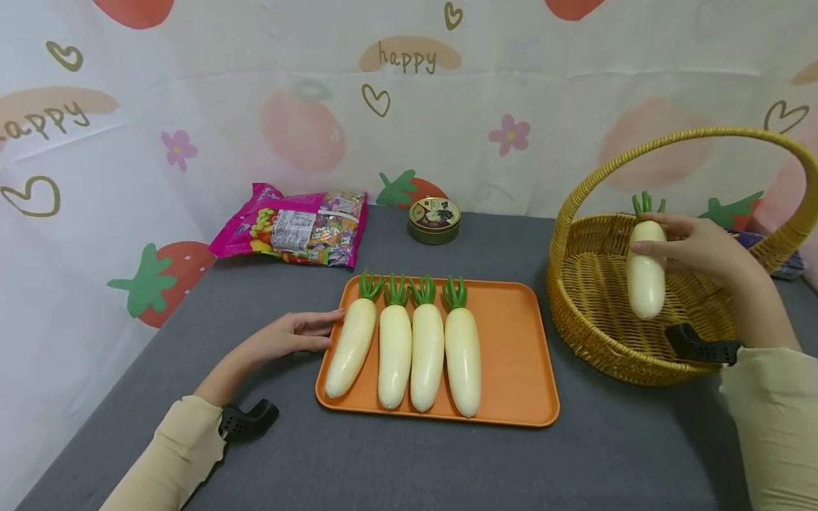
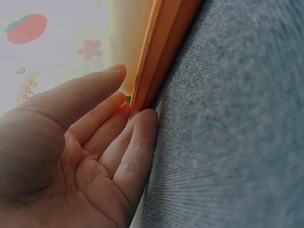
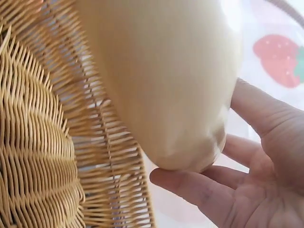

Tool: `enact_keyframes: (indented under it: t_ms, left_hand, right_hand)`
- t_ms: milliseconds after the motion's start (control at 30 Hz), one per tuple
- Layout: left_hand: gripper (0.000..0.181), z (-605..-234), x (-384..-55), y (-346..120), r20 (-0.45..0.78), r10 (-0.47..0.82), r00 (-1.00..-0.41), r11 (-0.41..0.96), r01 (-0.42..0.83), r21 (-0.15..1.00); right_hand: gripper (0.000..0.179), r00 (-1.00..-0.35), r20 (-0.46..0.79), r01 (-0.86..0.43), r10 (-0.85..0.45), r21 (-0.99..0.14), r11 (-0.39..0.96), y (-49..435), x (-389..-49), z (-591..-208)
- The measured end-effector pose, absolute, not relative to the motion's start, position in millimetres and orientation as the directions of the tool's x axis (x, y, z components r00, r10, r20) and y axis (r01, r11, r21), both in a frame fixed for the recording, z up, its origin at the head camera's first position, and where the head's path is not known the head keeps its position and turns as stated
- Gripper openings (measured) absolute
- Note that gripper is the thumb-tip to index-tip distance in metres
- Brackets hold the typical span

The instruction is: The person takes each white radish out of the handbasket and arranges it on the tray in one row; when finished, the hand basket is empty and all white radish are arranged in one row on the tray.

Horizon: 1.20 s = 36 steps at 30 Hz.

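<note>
My right hand (image 1: 699, 245) grips a white radish (image 1: 647, 273) near its leafy green top, holding it over the wicker basket (image 1: 578, 333). In the right wrist view the radish (image 3: 166, 85) fills the middle, with thumb and fingers around one end. My left hand (image 1: 294, 335) rests at the left edge of the orange tray (image 1: 511, 355), its fingertips right at the rim, as the left wrist view also shows. On the tray lie several white radishes (image 1: 396, 355) side by side, green tops pointing away from me.
Behind the tray lie a pink candy bag (image 1: 294, 227) and a round tin (image 1: 434, 220). The basket's tall arched handle (image 1: 677, 138) rises on the right. A dark package (image 1: 789, 262) sits partly hidden behind the basket. A printed cloth (image 1: 447, 92) hangs along the back.
</note>
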<state>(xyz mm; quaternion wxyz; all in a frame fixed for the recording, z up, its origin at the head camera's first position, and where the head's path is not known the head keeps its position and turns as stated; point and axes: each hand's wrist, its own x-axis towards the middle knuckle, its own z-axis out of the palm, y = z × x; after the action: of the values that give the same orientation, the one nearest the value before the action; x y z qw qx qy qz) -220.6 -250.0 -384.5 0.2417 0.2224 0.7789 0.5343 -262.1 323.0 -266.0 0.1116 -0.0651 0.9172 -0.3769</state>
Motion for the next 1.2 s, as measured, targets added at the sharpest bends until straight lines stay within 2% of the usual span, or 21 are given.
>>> enact_keyframes:
  t_ms: [367, 733, 1200]
  left_hand:
    - [0.053, -386, -221, -251, -0.132, 0.605, -0.785, 0.317, 0.085, 0.945]
    - [0.054, -383, -220, -248, -0.154, 0.596, -0.788, 0.325, 0.061, 0.944]
    - [0.053, -383, -221, -248, -0.152, 0.605, -0.781, 0.315, 0.059, 0.947]
  right_hand:
    - [0.071, -0.971, -0.098, -0.072, -0.218, -0.751, 0.657, 304, -249, -257]
    - [0.068, -0.974, -0.057, -0.106, -0.218, -0.738, 0.667, 296, -239, -262]
    - [0.063, -0.962, -0.064, -0.129, -0.267, -0.754, 0.644, 291, -224, -263]
